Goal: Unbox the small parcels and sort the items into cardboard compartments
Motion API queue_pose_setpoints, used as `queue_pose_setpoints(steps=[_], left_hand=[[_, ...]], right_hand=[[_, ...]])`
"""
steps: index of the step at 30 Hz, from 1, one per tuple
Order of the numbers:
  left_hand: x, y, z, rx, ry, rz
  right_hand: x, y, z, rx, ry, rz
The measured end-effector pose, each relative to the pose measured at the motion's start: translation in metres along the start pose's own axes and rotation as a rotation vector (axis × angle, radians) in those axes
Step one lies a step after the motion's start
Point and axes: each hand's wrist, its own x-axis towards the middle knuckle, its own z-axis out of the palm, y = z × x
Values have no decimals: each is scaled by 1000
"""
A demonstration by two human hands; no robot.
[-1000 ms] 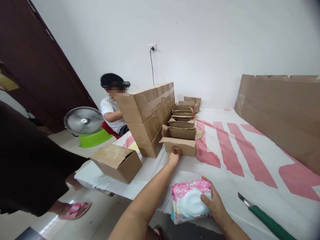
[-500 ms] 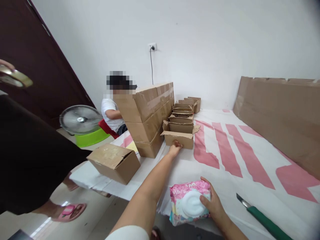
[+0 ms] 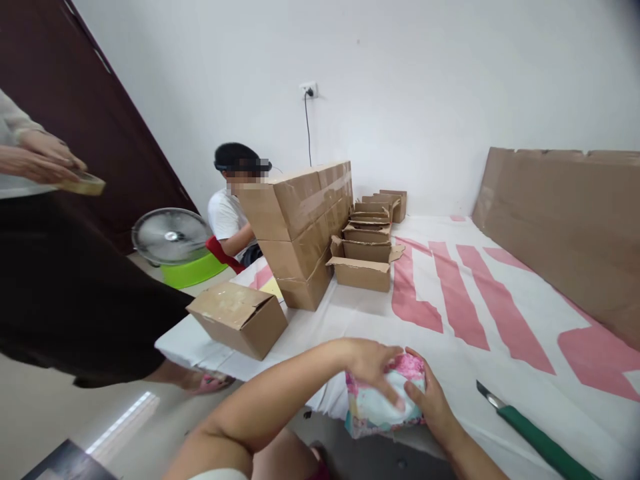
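A pink, white and blue soft pack of wipes (image 3: 367,417) sits at the table's near edge. My right hand (image 3: 430,393) grips its right end, thumb on top and fingers along the far side. Over the top of the pack reaches my left hand (image 3: 373,367), its fingers and thumb spread; whether it touches the wrapper I cannot tell. Part of the pack's top is hidden beneath it. Beyond my hands stands an open cardboard box (image 3: 363,275) with its flaps up. A green-handled utility knife (image 3: 533,430) lies to the right, blade out.
Stacked taped cartons (image 3: 300,233) rise left of a row of open boxes (image 3: 373,212). A closed box (image 3: 237,317) sits at the table's left corner. A large cardboard sheet (image 3: 560,227) leans at right. One person sits behind the stack; another stands left, holding a tape roll (image 3: 87,185).
My left hand has left the front of the open box and come back over the pack of wipes. The standing person's hands and tape roll have moved right and into fuller view.
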Motion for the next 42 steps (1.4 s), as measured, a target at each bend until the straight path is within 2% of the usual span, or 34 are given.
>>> queue_pose_setpoints(steps=[2, 4, 6, 9, 12, 16, 18, 21, 23, 25, 26, 28, 30, 31, 32, 34, 35, 37, 39, 42], left_hand=[[-22, 4, 13, 224, 17, -5], [-34, 8, 17, 336, 47, -4], [-35, 12, 10, 372, 27, 18], [-21, 15, -15, 402, 31, 59], [2, 9, -48, 420, 200, 86], [28, -9, -79, 597, 472, -15], [33, -16, -81, 613, 583, -83], [27, -13, -66, 597, 649, -122], [9, -1, -54, 597, 641, -42], [-21, 15, -52, 608, 646, 107], [-38, 21, -57, 607, 694, 155], [-76, 27, -81, 590, 879, 150], [-113, 19, -122, 555, 1137, 50], [-131, 10, -146, 520, 1279, -41], [-147, -2, -169, 474, 1400, -172], [-176, -29, -206, 341, 1571, -526], [-189, -43, -218, 250, 1601, -680], [-209, -66, -229, 143, 1552, -766], [-222, -81, -224, 69, 1454, -762], [-226, -87, -203, 18, 1293, -703]], right_hand=[[0, -2, 0, 16, -17, 37], [0, -2, 0, -7, -3, 61], [1, 2, -1, -36, 56, 72], [4, 13, -1, -45, 122, 48], [8, 21, -2, -34, 140, 31], [9, 23, -2, -21, 134, 64], [9, 22, -3, -38, 125, 85], [9, 20, -4, -56, 122, 107], [9, 20, -5, -62, 119, 107], [9, 20, -5, -84, 111, 101], [9, 19, -4, -105, 108, 95], [9, 18, -3, -163, 103, 74], [8, 16, -1, -231, 96, 48], [7, 15, 1, -262, 92, 35], [7, 14, 2, -291, 85, 23], [6, 12, 4, -338, 72, 0], [5, 12, 5, -354, 66, -12], [4, 13, 5, -378, 54, -30], [4, 15, 5, -391, 45, -34], [4, 16, 5, -398, 28, -31]])
